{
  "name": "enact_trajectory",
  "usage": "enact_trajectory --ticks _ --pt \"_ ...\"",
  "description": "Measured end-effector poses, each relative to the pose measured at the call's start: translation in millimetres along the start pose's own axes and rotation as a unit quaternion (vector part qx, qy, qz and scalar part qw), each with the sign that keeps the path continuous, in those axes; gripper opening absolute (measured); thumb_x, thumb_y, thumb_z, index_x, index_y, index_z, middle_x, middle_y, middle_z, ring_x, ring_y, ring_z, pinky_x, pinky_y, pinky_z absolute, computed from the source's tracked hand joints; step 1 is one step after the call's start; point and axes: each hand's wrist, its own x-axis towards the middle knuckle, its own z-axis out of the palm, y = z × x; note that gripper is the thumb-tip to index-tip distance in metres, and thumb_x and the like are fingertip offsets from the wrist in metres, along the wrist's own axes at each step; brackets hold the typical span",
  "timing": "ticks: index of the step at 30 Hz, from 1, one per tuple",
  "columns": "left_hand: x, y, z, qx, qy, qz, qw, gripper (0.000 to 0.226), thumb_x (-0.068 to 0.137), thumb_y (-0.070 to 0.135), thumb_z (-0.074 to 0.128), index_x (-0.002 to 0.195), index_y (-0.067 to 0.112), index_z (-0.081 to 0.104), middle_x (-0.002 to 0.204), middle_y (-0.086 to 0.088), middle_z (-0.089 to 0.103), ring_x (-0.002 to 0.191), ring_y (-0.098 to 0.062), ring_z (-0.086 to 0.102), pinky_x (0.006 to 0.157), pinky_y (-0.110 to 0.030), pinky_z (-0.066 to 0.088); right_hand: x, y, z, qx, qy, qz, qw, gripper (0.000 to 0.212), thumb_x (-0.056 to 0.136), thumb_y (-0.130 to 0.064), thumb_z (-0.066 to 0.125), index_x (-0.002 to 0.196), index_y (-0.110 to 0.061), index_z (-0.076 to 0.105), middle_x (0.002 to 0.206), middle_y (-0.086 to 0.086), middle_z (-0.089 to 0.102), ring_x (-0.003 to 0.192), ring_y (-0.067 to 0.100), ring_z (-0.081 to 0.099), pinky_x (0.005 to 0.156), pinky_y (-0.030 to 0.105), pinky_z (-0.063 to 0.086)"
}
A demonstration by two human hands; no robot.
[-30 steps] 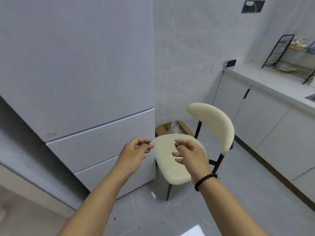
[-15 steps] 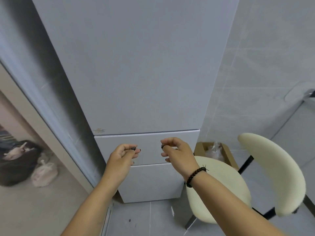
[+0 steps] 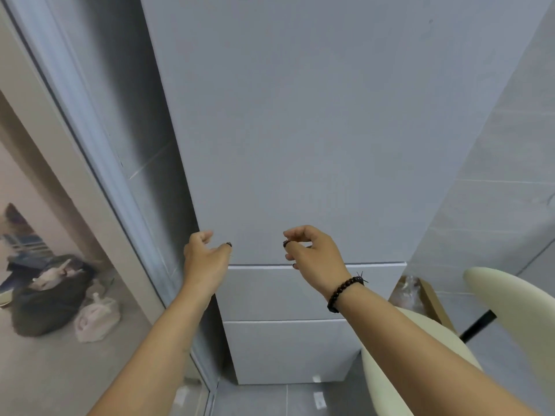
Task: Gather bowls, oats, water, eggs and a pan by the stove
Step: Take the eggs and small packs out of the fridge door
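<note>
**Both hands raised at the fridge**

The left hand (image 3: pixel 205 259) and right hand (image 3: pixel 312 253) hang loosely curled, holding nothing, apart from each other. A bead bracelet (image 3: pixel 342 292) circles the right wrist. Behind them stands the fridge (image 3: pixel 300 130), closed; the left fingers perhaps reach its left edge. No bowls, oats, water, eggs or pan show.

We have one view only, worn on the head: it looks forward and down, close against the tall grey fridge (image 3: pixel 300 130), with a doorway left of it and a cream chair (image 3: pixel 510 319) right.
</note>
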Motion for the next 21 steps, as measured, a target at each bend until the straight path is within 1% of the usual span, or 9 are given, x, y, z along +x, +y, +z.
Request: enact_trajectory --ticks 1,4,6,7,9,10,14,17,21 --pt "6.4 -0.3 -1.3 -0.009 0.010 -0.001 1.000 0.051 0.092 0.016 0.060 0.139 0.016 0.041 0.143 -0.001 0.039 0.097 -0.007 0.049 0.086 -0.027 0.037 3.1 -1.5 4.1 -0.003 0.003 -0.002 1.000 0.014 0.089 -0.019 0.059 0.099 -0.028 0.064 0.108 -0.009 0.061 0.103 0.019 0.063 0.095 0.044 0.051" --pt "28.5 -0.8 -5.4 -0.036 0.035 0.012 0.999 0.052 0.088 0.014 0.062 0.136 0.016 0.041 0.141 -0.003 0.041 0.101 -0.010 0.052 0.086 -0.030 0.045 11.7 -6.7 16.5 -0.012 0.013 -0.010 1.000 0.015 0.089 -0.019 0.059 0.100 -0.028 0.063 0.109 -0.008 0.061 0.102 0.019 0.063 0.094 0.043 0.051" --pt "43.6 -0.4 -8.0 -0.052 0.036 0.035 0.997 0.050 0.086 0.011 0.064 0.131 0.017 0.042 0.137 -0.004 0.042 0.094 -0.006 0.054 0.086 -0.030 0.048 17.0 -9.5 24.6 -0.017 0.022 -0.014 1.000 0.015 0.089 -0.019 0.059 0.100 -0.029 0.063 0.109 -0.008 0.061 0.100 0.019 0.064 0.094 0.044 0.052" --pt "51.6 -0.3 -9.0 -0.056 0.030 0.046 0.997 0.049 0.086 0.011 0.066 0.128 0.017 0.042 0.136 -0.004 0.043 0.096 -0.006 0.055 0.087 -0.030 0.049 20.1 -10.9 28.8 -0.017 0.026 -0.016 0.999 0.014 0.089 -0.020 0.060 0.099 -0.029 0.063 0.109 -0.008 0.061 0.099 0.019 0.064 0.093 0.044 0.052" --pt "65.5 -1.2 -10.6 -0.050 0.017 0.066 0.996 0.047 0.084 0.015 0.070 0.119 0.021 0.040 0.131 -0.005 0.045 0.107 -0.015 0.056 0.092 -0.034 0.051 24.0 -13.5 36.1 -0.015 0.032 -0.017 0.999 0.015 0.089 -0.020 0.060 0.099 -0.030 0.062 0.110 -0.008 0.061 0.098 0.019 0.064 0.093 0.044 0.052" --pt "70.6 -0.6 -11.7 -0.053 0.010 0.074 0.996 0.048 0.083 0.017 0.071 0.117 0.021 0.038 0.129 -0.004 0.046 0.109 -0.018 0.056 0.091 -0.035 0.052 25.6 -14.5 39.3 -0.012 0.034 -0.016 0.999 0.015 0.089 -0.019 0.060 0.099 -0.030 0.062 0.110 -0.008 0.061 0.099 0.019 0.064 0.094 0.043 0.052" --pt "86.9 2.7 -19.0 -0.089 -0.019 0.091 0.992 0.055 0.087 0.019 0.070 0.131 0.016 0.037 0.120 0.003 0.052 0.101 -0.012 0.058 0.081 -0.028 0.049 28.9 -18.9 55.3 0.004 0.042 -0.012 0.999 0.017 0.089 -0.019 0.060 0.103 -0.028 0.062 0.111 -0.009 0.060 0.099 0.018 0.064 0.094 0.043 0.052" --pt "96.5 -4.7 -20.5 -0.072 -0.040 0.102 0.991 0.041 0.089 0.026 0.069 0.123 0.022 0.046 0.112 0.004 0.064 0.096 -0.011 0.064 0.079 -0.028 0.051 26.8 -19.2 65.4 0.006 0.046 -0.005 0.999 0.020 0.089 -0.020 0.059 0.107 -0.027 0.061 0.112 -0.009 0.060 0.095 0.017 0.065 0.092 0.041 0.053" --pt "100.2 -8.4 -20.9 -0.067 -0.037 0.117 0.990 0.039 0.092 0.029 0.065 0.125 0.017 0.048 0.114 0.001 0.064 0.098 -0.012 0.063 0.078 -0.025 0.048 19.4 -20.2 70.3 0.011 0.064 -0.003 0.998 0.022 0.089 -0.019 0.058 0.110 -0.026 0.060 0.113 -0.009 0.059 0.093 0.017 0.064 0.091 0.040 0.054"
